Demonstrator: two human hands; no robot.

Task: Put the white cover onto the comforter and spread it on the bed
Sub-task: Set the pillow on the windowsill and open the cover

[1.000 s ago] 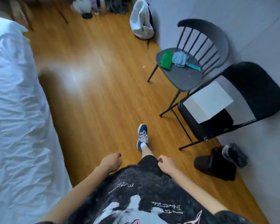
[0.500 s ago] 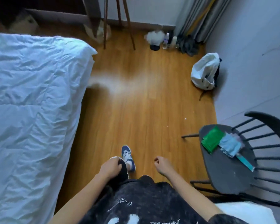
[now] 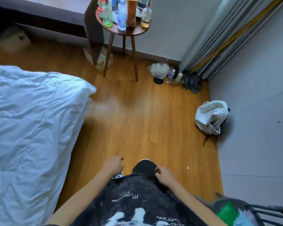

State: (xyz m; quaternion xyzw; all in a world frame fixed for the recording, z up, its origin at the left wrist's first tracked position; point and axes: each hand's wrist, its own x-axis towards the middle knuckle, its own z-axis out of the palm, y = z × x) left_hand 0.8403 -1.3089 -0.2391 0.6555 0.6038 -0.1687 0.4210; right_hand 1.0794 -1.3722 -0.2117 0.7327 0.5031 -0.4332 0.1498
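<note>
While the white comforter (image 3: pixel 31 128) lay at frame left, both hands (image 3: pixel 114 165) hung loosely curled and empty, seemingly between steps; spreading needed a grasp next.

Wrinkled white comforter (image 3: pixel 31 128) spread across bed

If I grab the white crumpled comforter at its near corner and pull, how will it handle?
The white crumpled comforter is probably floppy: its creased surface sags over the bed's edge. It looks puffy, so likely light for its bulk. Pulling one corner would probably bunch it rather than shift it whole; both hands, left hand and right hand, are free.
</note>
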